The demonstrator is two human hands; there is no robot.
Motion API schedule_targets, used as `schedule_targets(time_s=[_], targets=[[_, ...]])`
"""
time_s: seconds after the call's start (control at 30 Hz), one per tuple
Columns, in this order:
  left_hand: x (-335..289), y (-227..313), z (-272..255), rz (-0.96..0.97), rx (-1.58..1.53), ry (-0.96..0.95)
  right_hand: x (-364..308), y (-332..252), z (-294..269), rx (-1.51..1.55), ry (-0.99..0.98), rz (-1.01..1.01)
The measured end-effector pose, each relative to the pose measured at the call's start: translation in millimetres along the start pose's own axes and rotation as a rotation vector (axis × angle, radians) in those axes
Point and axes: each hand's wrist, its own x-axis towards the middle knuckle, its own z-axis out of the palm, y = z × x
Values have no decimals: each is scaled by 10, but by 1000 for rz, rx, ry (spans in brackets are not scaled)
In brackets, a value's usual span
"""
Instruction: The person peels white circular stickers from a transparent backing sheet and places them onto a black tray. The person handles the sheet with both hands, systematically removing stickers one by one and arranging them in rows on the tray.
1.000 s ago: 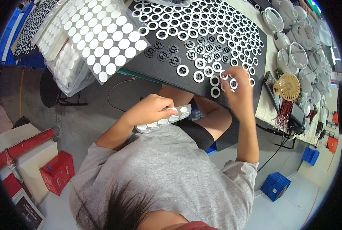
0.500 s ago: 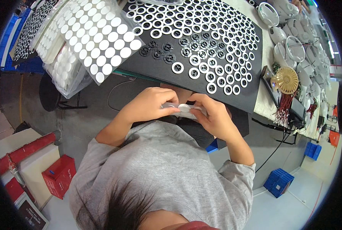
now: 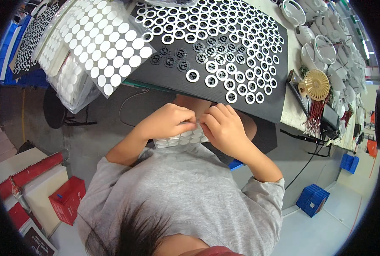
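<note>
A sheet of white round stickers (image 3: 183, 139) lies tilted over my lap, below the near edge of the table. At its upper edge the thumb and fingers of my left hand (image 3: 168, 122) pinch it. My right hand (image 3: 224, 129) is closed at the sheet's upper right corner, its fingertips pressed together close to the left thumb. Whatever is right between the two sets of fingertips is too small to make out. Part of the sheet is hidden behind both hands.
Ahead, a black board (image 3: 156, 72) carries rows of white rings with black centres (image 3: 192, 76) and several black discs (image 3: 183, 65). A larger sticker sheet (image 3: 102, 53) overhangs the table at left. A gold fan (image 3: 316, 84) and white plastic housings (image 3: 324, 49) stand at right.
The sheet, earlier seen nearly edge-on, has tipped so its rows of stickers show. My right hand has turned and moved slightly left, closer to my left hand.
</note>
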Motion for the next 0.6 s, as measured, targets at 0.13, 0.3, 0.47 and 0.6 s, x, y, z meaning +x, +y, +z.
schedule_targets(time_s=[0.13,0.3,0.47,0.6], targets=[[15,-31,-65,-58,-113,-49,16,-16,-14,-107,17,-70],[-28,-126,-85,-83,-224,-52,20,-18,19,-120,57,-152],[-41,-131,-106,-138,-316,-56,36,-9,43,-81,59,-164],[-13,-172,-88,-153,-338,-95,53,3,75,-29,36,-109]])
